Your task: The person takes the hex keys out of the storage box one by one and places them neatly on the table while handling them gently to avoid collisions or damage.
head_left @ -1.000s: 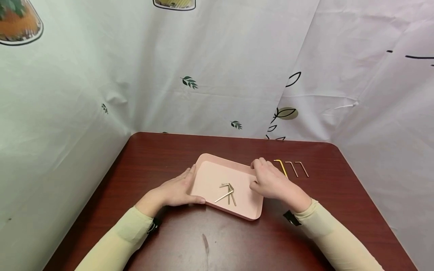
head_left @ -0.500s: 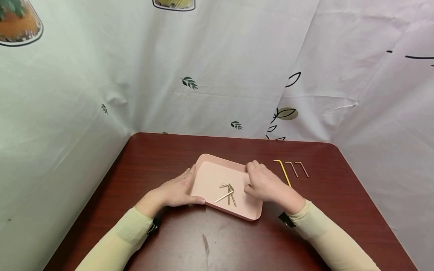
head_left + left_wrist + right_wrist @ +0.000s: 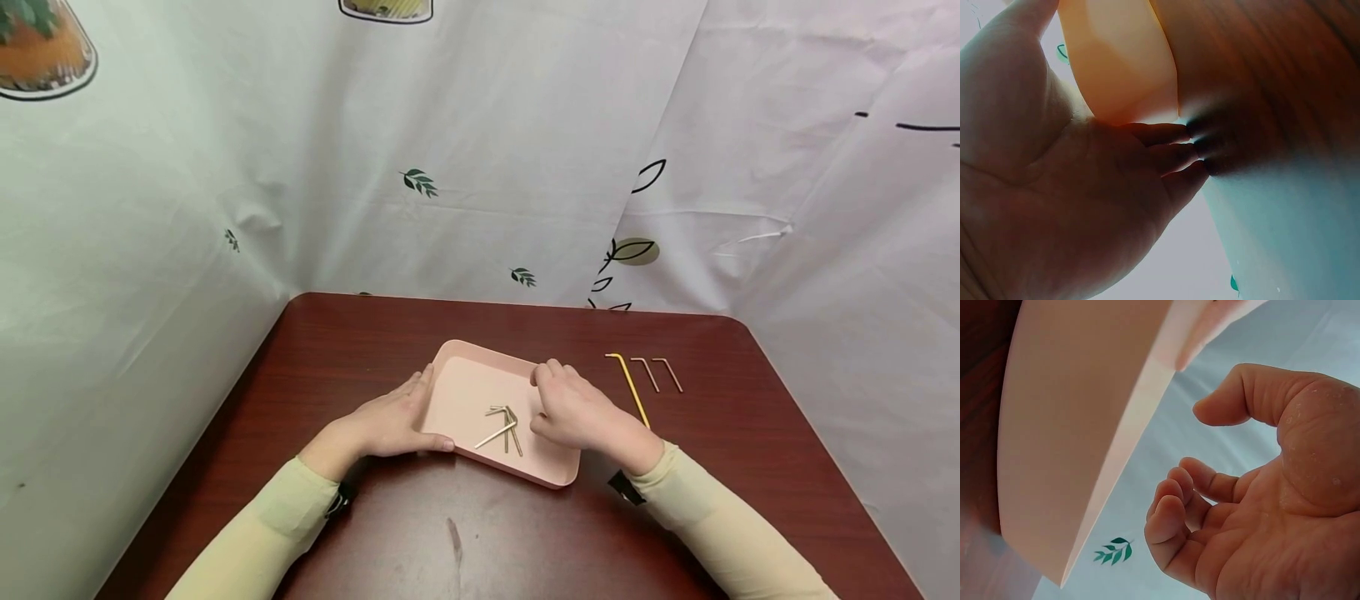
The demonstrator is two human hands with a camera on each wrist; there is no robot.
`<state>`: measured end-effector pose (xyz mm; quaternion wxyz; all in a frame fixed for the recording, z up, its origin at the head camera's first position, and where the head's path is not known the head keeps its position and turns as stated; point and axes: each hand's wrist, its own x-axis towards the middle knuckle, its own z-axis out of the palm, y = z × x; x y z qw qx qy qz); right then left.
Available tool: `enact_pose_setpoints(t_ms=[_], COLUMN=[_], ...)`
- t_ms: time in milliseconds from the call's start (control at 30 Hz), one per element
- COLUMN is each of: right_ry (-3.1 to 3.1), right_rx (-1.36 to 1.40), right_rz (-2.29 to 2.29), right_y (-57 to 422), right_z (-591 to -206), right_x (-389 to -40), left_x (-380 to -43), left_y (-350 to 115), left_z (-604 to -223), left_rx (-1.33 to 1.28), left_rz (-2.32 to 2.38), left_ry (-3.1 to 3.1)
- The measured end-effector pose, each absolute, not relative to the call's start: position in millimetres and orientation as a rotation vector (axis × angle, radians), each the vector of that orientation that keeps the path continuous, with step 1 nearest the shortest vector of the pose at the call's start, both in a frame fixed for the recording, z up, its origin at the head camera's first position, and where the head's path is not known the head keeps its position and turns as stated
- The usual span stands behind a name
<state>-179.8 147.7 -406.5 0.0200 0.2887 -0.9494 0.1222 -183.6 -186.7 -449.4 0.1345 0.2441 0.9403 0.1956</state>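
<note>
A pale pink tray [image 3: 465, 383] lies turned at an angle on the table, with several metallic hex keys [image 3: 495, 436] crossed in a loose pile inside. My left hand [image 3: 390, 421] rests against the tray's left end, its fingers straight along the outer wall and the thumb by the near rim. Above the tray's right part hovers my right hand [image 3: 577, 408], hiding some of the tray. In the right wrist view its fingers [image 3: 1166, 519] are loosely bent, thumb apart, with nothing between them. The left wrist view shows the left fingers [image 3: 1166, 156] beside the tray wall.
Right of the tray, a long yellow hex key [image 3: 633, 388] lies on the dark red table [image 3: 480, 542], partly behind the right wrist. Two smaller hex keys, one [image 3: 651, 377] beside the other [image 3: 673, 376], lie in line with it. White printed cloth [image 3: 480, 125] encloses the table.
My right hand has moved left over the tray, away from its right end, uncovering more of the yellow hex key. The left hand, tray and pile have stayed in place.
</note>
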Motion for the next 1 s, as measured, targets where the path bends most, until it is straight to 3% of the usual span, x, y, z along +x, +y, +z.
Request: enact_pose_setpoints(t_ms=[667, 1000], right_ry=[-2.785, -2.925], right_rx=[1.094, 1.064], right_rz=[0.453, 0.503], right_y=[136.5, 124.1], right_z=[-431.9, -424.5], right_x=[-182.1, -176.1], left_x=[-183.7, -184.4], left_y=[-186.0, -186.2], left_z=[-449.3, -450.2], left_rx=[0.71, 0.725], left_rz=[0.571, 0.573], left_ry=[2.729, 2.737])
